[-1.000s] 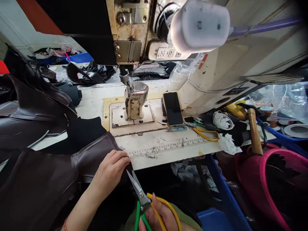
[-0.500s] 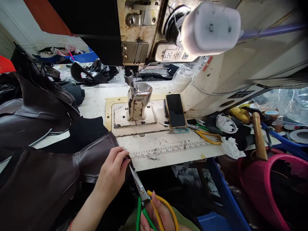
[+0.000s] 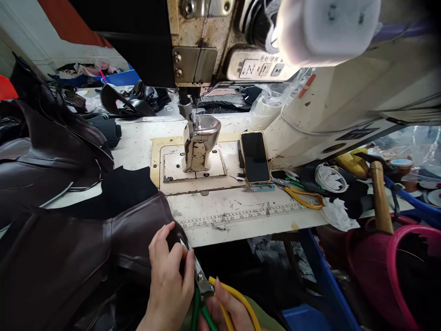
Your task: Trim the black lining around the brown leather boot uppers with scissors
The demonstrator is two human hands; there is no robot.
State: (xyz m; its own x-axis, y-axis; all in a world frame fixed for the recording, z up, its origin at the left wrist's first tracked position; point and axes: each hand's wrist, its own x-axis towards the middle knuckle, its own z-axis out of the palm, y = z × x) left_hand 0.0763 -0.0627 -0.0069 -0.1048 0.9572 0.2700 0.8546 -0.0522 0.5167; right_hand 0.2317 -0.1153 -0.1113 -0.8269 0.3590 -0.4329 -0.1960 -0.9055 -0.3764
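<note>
A dark brown leather piece [image 3: 138, 226] hangs over the table's front edge, with black lining beside it. My left hand [image 3: 169, 271] is closed on its right edge, thumb and fingers bent around it. In my right hand [image 3: 232, 307], low in the view, are scissors [image 3: 200, 276] with one yellow and one green handle. Their blades point up and left and lie against the leather edge beside my left fingertips. Part of the blades is hidden by my left hand and the leather.
A post-bed sewing machine [image 3: 203, 138] stands over the table. Right of its post lie a phone [image 3: 255, 157], blue thread snips [image 3: 259, 187] and yellow-handled scissors [image 3: 305, 196]. More brown leather [image 3: 58, 151] is heaped at left. A pink bucket [image 3: 392, 262] stands at lower right.
My left hand has shifted down and its fingers have spread along the leather edge. The scissor blades now lie further along the edge, partly covered. The camera view has shifted slightly.
</note>
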